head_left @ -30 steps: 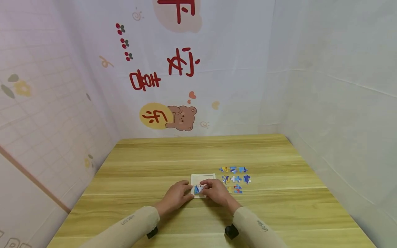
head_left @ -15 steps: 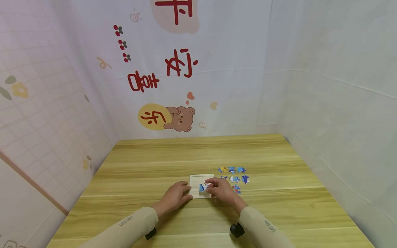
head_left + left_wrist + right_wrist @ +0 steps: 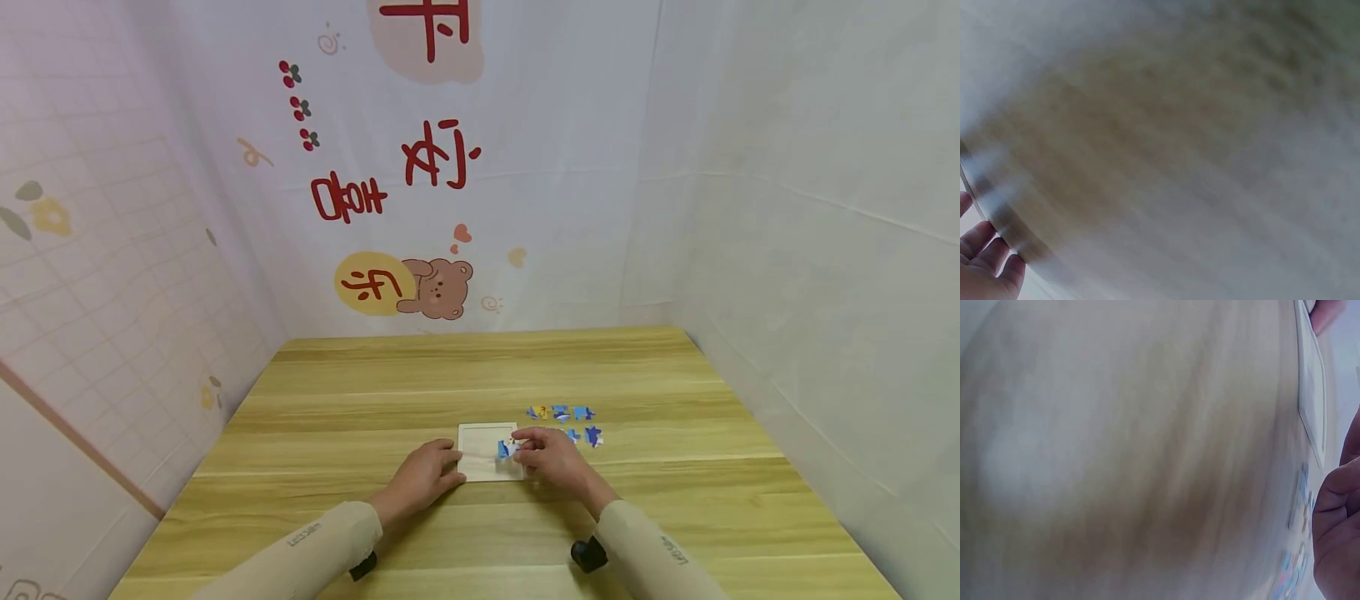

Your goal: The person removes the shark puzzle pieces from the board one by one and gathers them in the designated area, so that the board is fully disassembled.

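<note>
A small pale board with a raised rim [image 3: 483, 475] lies flat on the table. My left hand [image 3: 426, 473] rests at its left side, fingertips touching the edge; in the left wrist view the left hand's fingers [image 3: 984, 240] are loosely extended. Over the board's right part, my right hand [image 3: 558, 462] pinches a blue and white jigsaw piece [image 3: 503, 450] between thumb and fingers. In the right wrist view the right hand [image 3: 1338, 525] shows at the right border, its held piece hidden, with the board [image 3: 1313, 381] farther up.
Loose jigsaw pieces lie in rows right of the board, including a yellow and blue piece [image 3: 537, 412] and a dark blue one [image 3: 593, 436]; the right hand covers others. The wood-grain table [image 3: 360, 400] meets a printed cloth wall [image 3: 570, 275] behind.
My right hand has lifted the jigsaw piece from the board's lower left and carried it rightward, now covering some loose pieces. The left hand has stayed at the board's left edge.
</note>
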Motion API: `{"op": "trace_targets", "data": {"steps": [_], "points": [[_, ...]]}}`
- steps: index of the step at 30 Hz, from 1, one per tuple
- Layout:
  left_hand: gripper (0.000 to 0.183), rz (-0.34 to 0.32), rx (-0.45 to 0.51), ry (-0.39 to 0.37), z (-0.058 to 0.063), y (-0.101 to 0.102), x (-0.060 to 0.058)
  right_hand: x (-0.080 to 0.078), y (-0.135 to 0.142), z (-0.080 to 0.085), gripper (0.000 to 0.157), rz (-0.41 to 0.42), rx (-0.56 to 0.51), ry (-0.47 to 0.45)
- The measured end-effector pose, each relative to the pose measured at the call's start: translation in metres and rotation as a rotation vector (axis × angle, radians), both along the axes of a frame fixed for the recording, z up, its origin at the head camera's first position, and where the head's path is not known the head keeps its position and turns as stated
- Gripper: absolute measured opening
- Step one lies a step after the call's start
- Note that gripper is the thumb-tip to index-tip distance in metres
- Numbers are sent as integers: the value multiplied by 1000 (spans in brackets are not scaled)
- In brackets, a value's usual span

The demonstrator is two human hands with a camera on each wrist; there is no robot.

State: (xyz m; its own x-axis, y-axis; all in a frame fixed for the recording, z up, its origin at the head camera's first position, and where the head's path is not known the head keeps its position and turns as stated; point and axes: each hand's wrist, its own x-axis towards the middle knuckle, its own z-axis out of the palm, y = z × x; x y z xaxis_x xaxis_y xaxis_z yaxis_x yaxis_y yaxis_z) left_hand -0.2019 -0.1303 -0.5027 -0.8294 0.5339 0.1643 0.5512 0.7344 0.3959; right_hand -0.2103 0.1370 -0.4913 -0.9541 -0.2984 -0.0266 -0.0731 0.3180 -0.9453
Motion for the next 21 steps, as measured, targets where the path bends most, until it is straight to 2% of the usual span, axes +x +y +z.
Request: {"op": "trace_targets", "data": {"steps": [11,15,21], "points": [[38,-14,8,12,1,-1,0,-1,28,10,40,-25,-56,-35],[39,-18,4,13,3,-1,1,-1,40,10,41,-47,-44,-51],[40,-23,10,13,4,-1,3,-3,57,7,45,-64,-99,-85]]}}
